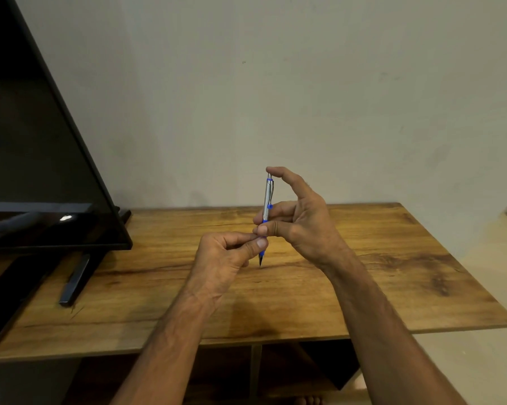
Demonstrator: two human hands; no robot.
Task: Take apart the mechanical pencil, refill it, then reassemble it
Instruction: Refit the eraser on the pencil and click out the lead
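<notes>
You hold the mechanical pencil [266,206] nearly upright in front of you over the wooden table [392,273], its dark tip pointing down; whether the tip touches the tabletop cannot be told. Your right hand [302,220] grips the silver barrel low down, just above the blue grip section, with the thumb and curled lower fingers, while its forefinger [283,174] arches up and over so that the fingertip rests on the pencil's top end. Your left hand [226,255] sits just below and to the left of the right one, touching it, fingers curled in, pinching the blue grip section between thumb and fingertips. The metal clip with blue fittings faces right, towards your right palm. To your left on the table stands a dark flat screen [36,141] on a black foot [77,276], well apart from the pencil. Behind the table rises a plain pale wall [305,83].
</notes>
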